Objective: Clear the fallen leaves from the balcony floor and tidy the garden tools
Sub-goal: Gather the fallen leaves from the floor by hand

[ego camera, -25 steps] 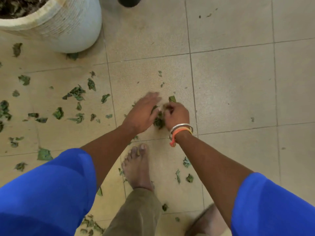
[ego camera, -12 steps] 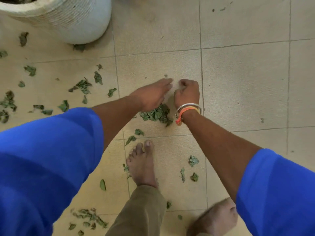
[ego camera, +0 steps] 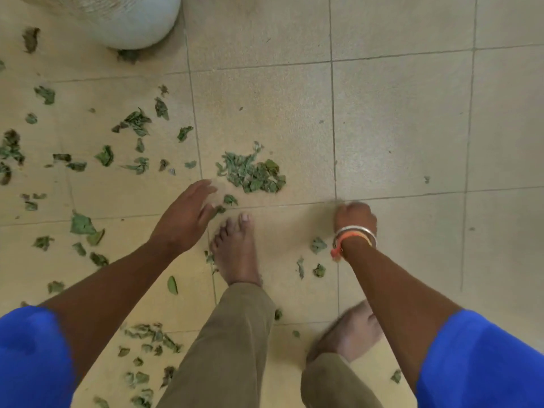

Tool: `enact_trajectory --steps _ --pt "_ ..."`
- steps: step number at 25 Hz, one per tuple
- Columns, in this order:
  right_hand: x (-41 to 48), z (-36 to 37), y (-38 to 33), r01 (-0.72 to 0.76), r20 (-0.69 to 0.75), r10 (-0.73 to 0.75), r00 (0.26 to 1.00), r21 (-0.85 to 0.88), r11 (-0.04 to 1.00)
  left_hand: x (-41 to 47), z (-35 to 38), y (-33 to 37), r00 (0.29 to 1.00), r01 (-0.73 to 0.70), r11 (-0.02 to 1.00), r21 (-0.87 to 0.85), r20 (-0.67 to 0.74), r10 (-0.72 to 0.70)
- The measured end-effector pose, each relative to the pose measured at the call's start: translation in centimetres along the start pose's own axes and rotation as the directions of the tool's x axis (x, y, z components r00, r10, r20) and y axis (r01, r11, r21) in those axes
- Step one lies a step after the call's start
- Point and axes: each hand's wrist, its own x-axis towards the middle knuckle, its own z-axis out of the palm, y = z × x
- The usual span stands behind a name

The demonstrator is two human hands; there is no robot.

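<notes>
White pot [ego camera: 132, 25] at top left, only its lower wall in frame, so its contents cannot be seen; one dark leaf lies at its base. Tiled floor [ego camera: 397, 128], beige, with grey grout lines. Pile of leaves [ego camera: 253, 173] heaped on the floor at centre, just ahead of a bare left foot [ego camera: 235, 251]. They are small, crumpled and dull green, some curled, packed close and touching. Left hand [ego camera: 184, 219] is released, palm down, fingers extended and loosely spread, fingertips blurred. It sits low over the floor, just beside the near-left edge of the pile; cannot tell whether it touches the tiles. A single leaf [ego camera: 230, 199] lies right by its fingertips. Right hand [ego camera: 354, 216] is clenched in a fist, back toward the camera and blurred; cannot tell whether anything is inside it. It is well apart from the pile, to the pile's right and nearer the person, over a grout crossing. Bangles [ego camera: 356, 232], silver and orange, on that wrist. A few loose leaves [ego camera: 318, 245] lie between the foot and the right wrist. Scattered leaves [ego camera: 137, 120] cover the tiles to the left, spread apart, with more near the bottom edge by the olive trouser leg [ego camera: 229, 348]. Blue sleeves [ego camera: 29, 357] at both lower corners.
</notes>
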Motion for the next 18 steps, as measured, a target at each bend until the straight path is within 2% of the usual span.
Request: enact_trajectory --steps 2,3,5,8,10,11,13,14,16,18 --pt "-1.1 0.5 4.1 -0.153 0.088 0.167 0.982 -0.148 0.977 -2.3 1.2 -0.2 0.999 0.039 0.999 -0.015 0.001 -0.039" --pt "-1.6 1.5 4.8 -0.146 0.157 0.176 0.972 -0.189 0.971 -3.2 1.8 -0.1 0.998 0.061 0.998 -0.028 -0.005 -0.061" --pt "-2.2 4.3 4.3 -0.026 0.268 0.064 0.961 -0.141 0.990 -4.5 3.6 0.6 0.994 0.106 0.993 -0.056 -0.010 -0.107" --pt "-4.0 7.1 1.5 0.261 0.402 -0.268 0.876 0.072 0.963 -5.6 6.3 2.9 0.993 0.118 0.988 -0.102 -0.004 -0.120" --pt "-3.6 5.7 1.7 0.342 0.318 -0.378 0.870 0.165 0.925 -6.0 7.2 4.9 0.983 0.173 0.983 -0.069 -0.053 -0.176" --pt "-2.3 4.3 2.5 0.384 0.195 -0.410 0.891 0.160 0.910 -6.0 7.4 5.9 0.975 0.208 0.978 -0.034 -0.076 -0.210" --pt "1.8 0.5 4.7 0.465 -0.072 -0.464 0.883 -0.004 0.885 -5.5 7.9 7.2 0.980 0.178 0.982 0.071 -0.101 -0.170" --pt "4.7 -1.5 5.9 0.460 -0.153 -0.470 0.869 -0.096 0.883 -4.8 8.2 7.7 0.989 0.120 0.986 0.114 -0.098 -0.109" --pt "9.8 -4.9 7.5 0.373 -0.154 -0.392 0.907 -0.143 0.917 -2.6 9.0 8.1 0.998 0.010 0.991 0.134 -0.068 -0.001" --pt "12.3 -5.3 8.0 0.297 -0.106 -0.311 0.944 -0.131 0.946 -0.1 9.9 8.5 1.000 -0.010 0.994 0.112 -0.018 0.012"
